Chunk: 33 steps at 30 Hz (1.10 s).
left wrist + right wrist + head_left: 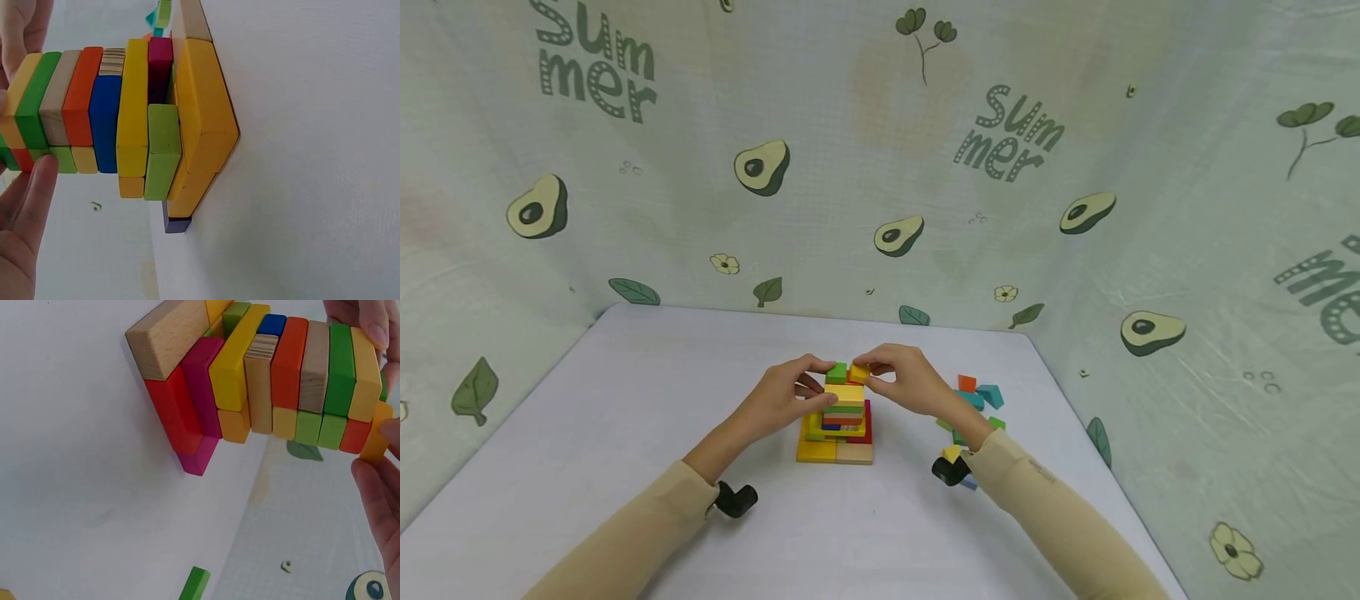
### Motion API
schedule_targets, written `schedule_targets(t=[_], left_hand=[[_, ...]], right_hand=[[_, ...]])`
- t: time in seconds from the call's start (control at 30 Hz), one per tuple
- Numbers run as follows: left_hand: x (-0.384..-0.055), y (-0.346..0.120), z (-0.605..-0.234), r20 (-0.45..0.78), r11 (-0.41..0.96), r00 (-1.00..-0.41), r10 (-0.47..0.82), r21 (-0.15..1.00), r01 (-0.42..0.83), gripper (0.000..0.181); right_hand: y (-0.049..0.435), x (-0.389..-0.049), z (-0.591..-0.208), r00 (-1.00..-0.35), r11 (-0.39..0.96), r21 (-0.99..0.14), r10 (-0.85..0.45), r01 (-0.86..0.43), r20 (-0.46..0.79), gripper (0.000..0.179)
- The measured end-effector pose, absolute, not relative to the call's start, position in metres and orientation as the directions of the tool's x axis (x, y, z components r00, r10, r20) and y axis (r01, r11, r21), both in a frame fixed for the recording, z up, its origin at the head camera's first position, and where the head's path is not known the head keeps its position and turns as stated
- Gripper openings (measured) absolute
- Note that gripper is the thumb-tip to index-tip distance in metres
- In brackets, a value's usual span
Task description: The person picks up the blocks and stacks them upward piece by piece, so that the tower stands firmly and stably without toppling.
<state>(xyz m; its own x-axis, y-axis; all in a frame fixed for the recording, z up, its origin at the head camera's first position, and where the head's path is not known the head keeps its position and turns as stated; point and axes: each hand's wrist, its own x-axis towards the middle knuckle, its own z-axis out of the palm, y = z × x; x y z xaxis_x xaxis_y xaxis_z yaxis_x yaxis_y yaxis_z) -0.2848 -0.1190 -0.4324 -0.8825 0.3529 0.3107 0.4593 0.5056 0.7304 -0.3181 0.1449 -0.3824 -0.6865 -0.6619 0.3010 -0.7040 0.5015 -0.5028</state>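
Observation:
In the middle of the table stands a tower of coloured wooden blocks (844,417), stepped and wide at its base. My right hand (910,379) pinches a small yellow-orange block (376,434) between thumb and fingers. That block sits against the tower's top, by a red block (355,435). At the upper left side, my left hand (786,396) holds the tower, its thumb by the yellow block (844,395) at the front and its other fingers at the side and behind. A green block (837,373) lies at the top between both hands.
Loose blocks in several colours lie to the right of the tower, among them a teal block (991,395) and an orange block (967,383), partly behind the right forearm. A patterned cloth (820,250) hangs behind the white table (587,433).

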Motion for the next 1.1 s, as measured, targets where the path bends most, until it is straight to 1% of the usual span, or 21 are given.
schedule_targets(t=[0.4, 0.67, 1.1], left_hand=[[-0.2845, -0.1190, -0.4315, 0.302, 0.509, -0.886, 0.352, 0.733, 0.452, 0.051], [-0.2850, -0.1193, -0.4332, 0.301, 0.517, -0.886, 0.353, 0.726, 0.453, 0.052], [-0.2844, -0.1184, -0.4322, 0.312, 0.542, -0.879, 0.360, 0.697, 0.469, 0.058]], right_hand=[[0.1404, -0.3226, -0.3871, -0.717, 0.523, -0.527, -0.642, -0.669, 0.272, 0.030], [0.1408, -0.3228, -0.3898, -0.707, 0.507, -0.533, -0.649, -0.677, 0.280, 0.030], [0.1419, -0.3227, -0.3918, -0.711, 0.503, -0.543, -0.644, -0.672, 0.283, 0.031]])
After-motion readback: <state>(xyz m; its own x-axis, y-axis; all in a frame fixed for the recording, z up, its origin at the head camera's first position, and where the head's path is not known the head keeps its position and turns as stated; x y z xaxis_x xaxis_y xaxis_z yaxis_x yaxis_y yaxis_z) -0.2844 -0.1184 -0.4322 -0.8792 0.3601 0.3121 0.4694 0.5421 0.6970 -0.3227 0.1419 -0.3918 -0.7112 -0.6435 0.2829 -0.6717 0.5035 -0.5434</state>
